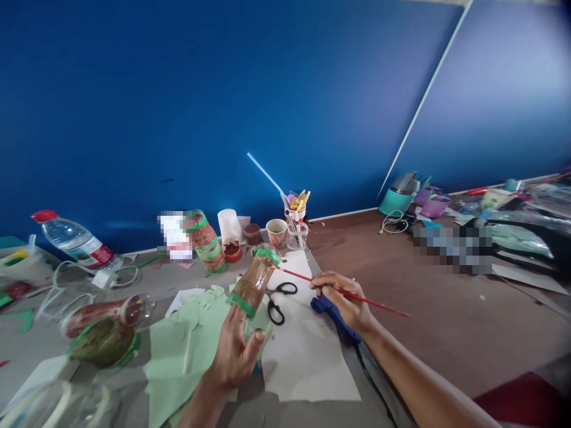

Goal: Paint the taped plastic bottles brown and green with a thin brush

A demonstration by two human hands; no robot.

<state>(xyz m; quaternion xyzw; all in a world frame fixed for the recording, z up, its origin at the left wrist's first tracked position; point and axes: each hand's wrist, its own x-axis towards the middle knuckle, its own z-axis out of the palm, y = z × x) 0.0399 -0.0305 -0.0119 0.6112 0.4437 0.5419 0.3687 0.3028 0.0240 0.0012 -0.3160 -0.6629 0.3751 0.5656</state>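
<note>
My right hand (341,297) pinches a red paintbrush (379,305), its tip touching the upper end of a cut plastic bottle painted brown with green bands (254,282). The bottle tilts over the table, its lower end at the fingers of my left hand (234,351). These fingers seem to reach into or behind it, and the thumb stands apart. Behind the bottle lie black-handled scissors (276,314) on a white sheet (307,356). A blue tool with a black cord (336,321), perhaps a glue gun, lies under my right hand.
Further back stand another painted bottle (206,241), an orange pot of brown paint (232,252), a paper cup (276,233) and a cup of tools (297,209). At left are green paper (173,356), a water bottle (80,244) and a painted bottle lying down (98,315). A blue partition (200,107) rises behind.
</note>
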